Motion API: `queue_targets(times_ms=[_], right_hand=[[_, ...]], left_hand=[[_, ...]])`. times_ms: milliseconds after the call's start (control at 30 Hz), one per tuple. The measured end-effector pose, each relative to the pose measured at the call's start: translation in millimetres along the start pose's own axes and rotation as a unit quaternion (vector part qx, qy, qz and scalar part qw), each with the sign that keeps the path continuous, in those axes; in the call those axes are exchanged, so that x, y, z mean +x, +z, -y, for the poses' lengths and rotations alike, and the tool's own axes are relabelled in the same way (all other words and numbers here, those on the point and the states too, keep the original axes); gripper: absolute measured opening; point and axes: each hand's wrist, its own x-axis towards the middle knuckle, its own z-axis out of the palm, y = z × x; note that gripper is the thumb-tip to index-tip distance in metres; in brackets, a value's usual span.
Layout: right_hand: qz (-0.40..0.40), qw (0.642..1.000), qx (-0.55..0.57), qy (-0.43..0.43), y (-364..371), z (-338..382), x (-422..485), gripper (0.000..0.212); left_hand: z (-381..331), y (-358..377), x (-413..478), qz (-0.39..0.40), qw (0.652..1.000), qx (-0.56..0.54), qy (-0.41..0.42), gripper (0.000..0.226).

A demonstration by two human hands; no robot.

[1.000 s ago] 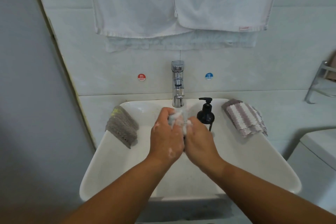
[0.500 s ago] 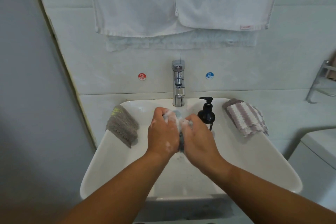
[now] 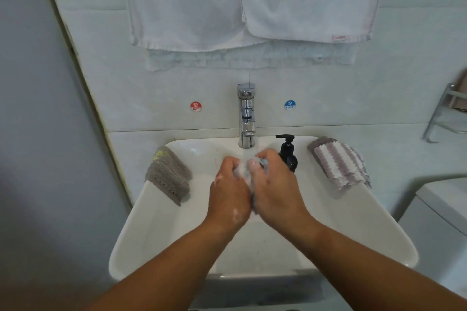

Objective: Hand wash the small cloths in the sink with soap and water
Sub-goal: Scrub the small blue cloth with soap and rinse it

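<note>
Suds on left hand [image 3: 228, 192] and right hand [image 3: 275, 188], both over the sink [image 3: 131, 245] basin, just in front of the faucet [image 3: 246, 118]. Fingers of both hands are curled tight around one small blue-grey cloth [image 3: 253, 201], bunched between the palms. Only a strip of it and a lathered top edge show.

Two more cloths sit on the sink rim: grey cloth [image 3: 168, 175] on the left side, striped cloth [image 3: 338, 163] on the right, near the black soap pump [image 3: 288, 156]. Neither looks wet from here, so likely unwashed, but that's a guess. Can't tell if water is running; maybe a faint stream under the spout.

Step in hand: lather-scrub of cloth one. To do it well:
- Rub fabric against fabric, not palm on palm.
- Re-bunch so hidden folds come to the outside.
- Work low in the basin so foam doesn't fling onto the waiting cloths or the wall.
- Mind the pump; the right knuckles sit just beside it.
- Then rinse under the spout until no foam shows, and wring out.

White towels [image 3: 303, 0] hang above, not part of the job.
</note>
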Motion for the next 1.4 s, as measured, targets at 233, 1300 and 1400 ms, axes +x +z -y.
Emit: queue_targets(times_ms=[233, 1300, 1400], right_hand=[[0.064, 0.993, -0.085, 0.047, 7, -22, -1, 0.007], [-0.004, 1.0, 0.011, 0.017, 2, -3, 4, 0.013], [0.001, 0.998, 0.003, 0.06, -5, -13, 9, 0.013]], left_hand=[[-6, -3, 0, -0.031, 0.999, 0.003, 0.037, 0.012], [3, 1, -6, 0.029, 0.999, -0.029, -0.006, 0.008], [-2, 1, -13, 0.037, 0.998, -0.05, 0.016, 0.011]])
